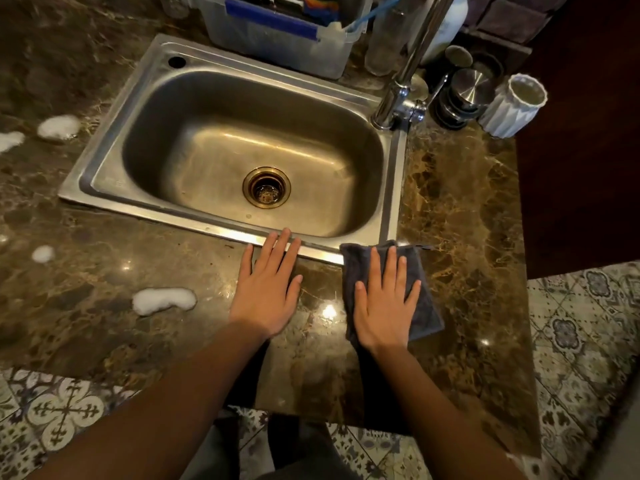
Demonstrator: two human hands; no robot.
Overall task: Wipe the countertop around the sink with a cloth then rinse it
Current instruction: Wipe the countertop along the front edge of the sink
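A dark grey cloth [422, 306] lies flat on the brown marble countertop [460, 216], just in front of the steel sink's [104, 168] near right corner. My right hand [384, 303] presses flat on top of the cloth, fingers spread. My left hand [268, 289] rests flat on the bare countertop to the left of it, fingertips touching the sink's front rim, holding nothing. White foam patches lie on the counter: one [162, 301] left of my left hand, a small one [43, 253] further left, and two [57, 126] beside the sink's left edge.
A chrome faucet [401, 98] rises at the sink's far right corner. Behind the sink stands a clear plastic bin [277, 39] with brushes. Dark metal canisters [464, 95] and a white ribbed cup [512, 105] stand at the right. The counter's edge ends at patterned floor tiles [581, 323].
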